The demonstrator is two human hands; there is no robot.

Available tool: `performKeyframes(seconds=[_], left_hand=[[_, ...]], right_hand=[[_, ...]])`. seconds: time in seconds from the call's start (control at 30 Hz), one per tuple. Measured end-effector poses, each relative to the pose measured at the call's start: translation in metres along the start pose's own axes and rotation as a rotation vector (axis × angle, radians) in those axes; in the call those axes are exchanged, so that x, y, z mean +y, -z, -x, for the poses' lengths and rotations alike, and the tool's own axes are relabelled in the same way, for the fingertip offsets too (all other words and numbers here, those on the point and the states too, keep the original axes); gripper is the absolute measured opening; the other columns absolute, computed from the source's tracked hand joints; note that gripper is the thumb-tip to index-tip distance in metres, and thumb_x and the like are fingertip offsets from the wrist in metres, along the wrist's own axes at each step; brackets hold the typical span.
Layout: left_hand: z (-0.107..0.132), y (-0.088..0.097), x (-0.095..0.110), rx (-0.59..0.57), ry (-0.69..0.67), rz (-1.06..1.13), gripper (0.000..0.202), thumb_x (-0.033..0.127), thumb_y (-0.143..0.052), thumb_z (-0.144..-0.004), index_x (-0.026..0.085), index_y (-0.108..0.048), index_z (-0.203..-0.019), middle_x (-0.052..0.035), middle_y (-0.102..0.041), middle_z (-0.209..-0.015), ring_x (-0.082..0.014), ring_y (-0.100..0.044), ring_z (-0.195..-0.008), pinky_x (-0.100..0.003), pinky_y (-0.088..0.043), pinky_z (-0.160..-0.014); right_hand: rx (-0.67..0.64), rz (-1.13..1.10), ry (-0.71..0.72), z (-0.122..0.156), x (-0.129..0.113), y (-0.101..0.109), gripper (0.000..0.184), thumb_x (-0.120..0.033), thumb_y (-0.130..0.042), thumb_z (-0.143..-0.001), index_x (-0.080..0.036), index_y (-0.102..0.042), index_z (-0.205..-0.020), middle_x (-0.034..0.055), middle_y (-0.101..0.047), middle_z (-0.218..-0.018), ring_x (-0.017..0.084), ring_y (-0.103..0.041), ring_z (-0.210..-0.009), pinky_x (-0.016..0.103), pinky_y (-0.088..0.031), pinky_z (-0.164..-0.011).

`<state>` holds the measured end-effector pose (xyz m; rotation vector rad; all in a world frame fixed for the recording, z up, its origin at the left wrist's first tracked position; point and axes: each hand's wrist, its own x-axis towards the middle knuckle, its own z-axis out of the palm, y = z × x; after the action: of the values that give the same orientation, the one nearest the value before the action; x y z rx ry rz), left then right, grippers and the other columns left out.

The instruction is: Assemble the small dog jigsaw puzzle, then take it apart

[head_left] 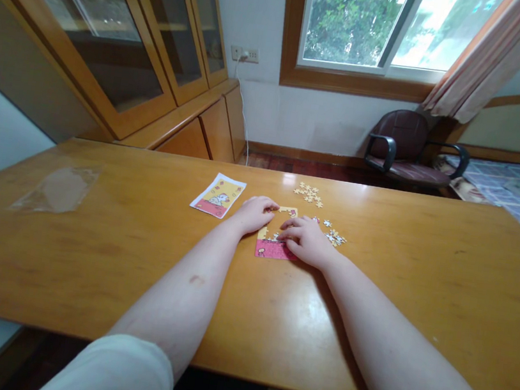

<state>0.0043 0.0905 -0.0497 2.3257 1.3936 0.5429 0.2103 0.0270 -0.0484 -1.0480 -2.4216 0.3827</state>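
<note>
A partly assembled jigsaw puzzle (273,250) lies flat on the table, with a pink bottom strip, a yellow border and bare wood showing in its middle. My left hand (256,214) rests at its upper left edge, fingers stretched over the border. Over the puzzle's right side, my right hand (306,240) has its fingers apart, the tips near the inner edge of the pink strip; I make out no piece between them. Loose printed puzzle pieces (335,237) lie just right of that hand. Farther back are several pale yellowish puzzle pieces (309,193).
A picture card (219,196) in yellow and pink lies left of the puzzle. On the left of the wooden table (133,267) is a clear plastic bag (58,189). Beyond the table stand a glass-door cabinet (133,29) and a dark armchair (405,144).
</note>
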Motion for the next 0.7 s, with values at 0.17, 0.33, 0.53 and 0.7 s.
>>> performKeyframes(seconds=[0.17, 0.33, 0.53, 0.7], left_hand=[[-0.001, -0.001, -0.001, 0.002, 0.000, -0.001, 0.035, 0.019, -0.054, -0.079, 0.020, -0.072, -0.109, -0.0049, -0.070, -0.116, -0.0216, -0.061, -0.110, -0.034, -0.045, -0.103], [-0.001, -0.002, -0.003, -0.001, -0.003, -0.007, 0.035, 0.019, -0.054, -0.079, 0.020, -0.072, -0.109, -0.0045, -0.070, -0.116, -0.0212, -0.060, -0.112, -0.034, -0.044, -0.104], [-0.001, -0.001, -0.002, -0.009, 0.007, 0.000, 0.035, 0.019, -0.054, -0.080, 0.019, -0.072, -0.109, -0.0053, -0.070, -0.117, -0.0218, -0.061, -0.112, -0.035, -0.044, -0.104], [0.000, 0.001, 0.001, -0.017, 0.009, -0.006, 0.035, 0.019, -0.054, -0.080, 0.021, -0.072, -0.110, -0.0045, -0.070, -0.117, -0.0215, -0.060, -0.112, -0.034, -0.044, -0.104]], right_hand=[[-0.003, -0.014, -0.016, 0.000, 0.002, -0.001, 0.021, -0.015, -0.058, -0.084, -0.024, -0.077, -0.089, 0.0056, -0.070, -0.100, 0.021, -0.058, -0.092, 0.039, -0.043, -0.088], [-0.036, 0.029, -0.099, -0.002, -0.005, 0.003, 0.022, -0.026, -0.054, -0.090, -0.022, -0.075, -0.097, 0.0062, -0.071, -0.105, 0.021, -0.059, -0.100, 0.038, -0.041, -0.095], [0.126, 0.390, -0.897, 0.000, -0.017, 0.001, 0.075, -0.060, -0.046, -0.089, -0.012, -0.040, -0.147, 0.0230, -0.030, -0.154, 0.045, -0.017, -0.142, 0.069, -0.012, -0.107], [-0.058, 0.332, -1.033, 0.000, -0.008, -0.001, 0.082, -0.067, -0.030, -0.091, -0.015, -0.022, -0.154, 0.0218, -0.014, -0.160, 0.042, -0.009, -0.145, 0.072, -0.007, -0.107]])
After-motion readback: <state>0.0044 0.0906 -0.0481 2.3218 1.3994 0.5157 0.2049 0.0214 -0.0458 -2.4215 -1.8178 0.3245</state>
